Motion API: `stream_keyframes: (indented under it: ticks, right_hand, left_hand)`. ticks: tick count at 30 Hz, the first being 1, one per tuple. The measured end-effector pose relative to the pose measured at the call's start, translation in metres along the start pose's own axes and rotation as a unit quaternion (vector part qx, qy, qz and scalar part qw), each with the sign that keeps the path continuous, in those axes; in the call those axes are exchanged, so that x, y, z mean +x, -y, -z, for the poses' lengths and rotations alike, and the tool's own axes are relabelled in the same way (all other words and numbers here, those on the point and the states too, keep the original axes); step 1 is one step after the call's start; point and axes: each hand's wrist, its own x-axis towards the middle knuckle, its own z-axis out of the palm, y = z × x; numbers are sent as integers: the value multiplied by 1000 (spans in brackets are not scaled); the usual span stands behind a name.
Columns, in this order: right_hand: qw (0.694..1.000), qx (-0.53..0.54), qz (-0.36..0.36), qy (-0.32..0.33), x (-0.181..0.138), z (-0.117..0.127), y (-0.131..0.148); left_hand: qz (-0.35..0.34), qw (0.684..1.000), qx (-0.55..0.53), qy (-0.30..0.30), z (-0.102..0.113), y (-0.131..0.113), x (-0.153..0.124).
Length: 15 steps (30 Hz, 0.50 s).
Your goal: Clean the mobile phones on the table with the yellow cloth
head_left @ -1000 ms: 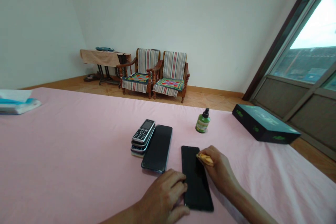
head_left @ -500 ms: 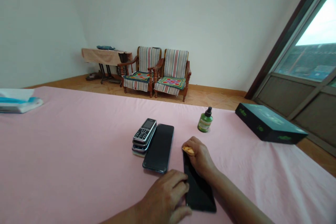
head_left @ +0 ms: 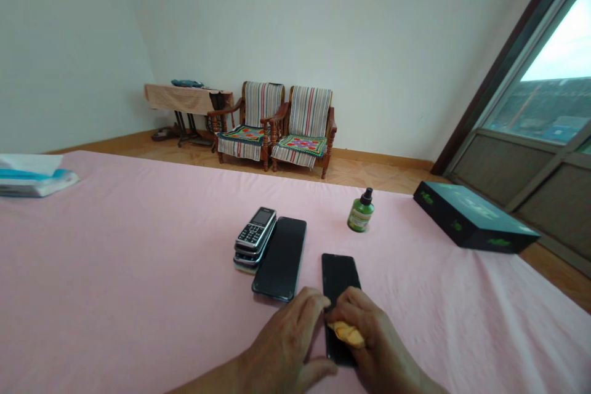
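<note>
A black smartphone (head_left: 339, 274) lies face up on the pink sheet, its lower half partly hidden by my hands. My right hand (head_left: 376, 332) is closed around a bunched yellow cloth (head_left: 347, 333), pressed on the phone's screen. Along the phone's left edge, my left hand (head_left: 290, 335) holds it with bent fingertips, the thumb lower down near the same edge. To the left lies another black smartphone (head_left: 280, 258). A small stack of phones, topped by a silver and black keypad phone (head_left: 256, 231), sits against it.
A green spray bottle (head_left: 361, 212) with a black cap stands beyond the phones. At the right is a dark flat box (head_left: 475, 215); a white and blue packet (head_left: 37, 178) lies far left. Two wooden chairs (head_left: 302, 117) and a cloth-covered table (head_left: 184, 98) stand by the wall.
My right hand has drawn the yellow cloth down the screen from the far end to the lower half, baring the phone's top. My left hand has shifted slightly up along the edge.
</note>
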Motion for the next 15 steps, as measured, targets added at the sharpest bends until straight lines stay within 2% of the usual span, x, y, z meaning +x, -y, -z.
stream_keyframes:
  ticks: [5,9,15]
  right_hand:
    - [999,-41,3,14,-22,-2,-3]
    - [998,-55,-6,41,-39,7,-9]
    - [998,-29,-47,-6,-53,23,-17]
  left_hand:
    - [1,999,31,12,0,-1,2]
    - [-12,998,57,21,2,-3,3]
    - [-35,996,72,25,1,1,3]
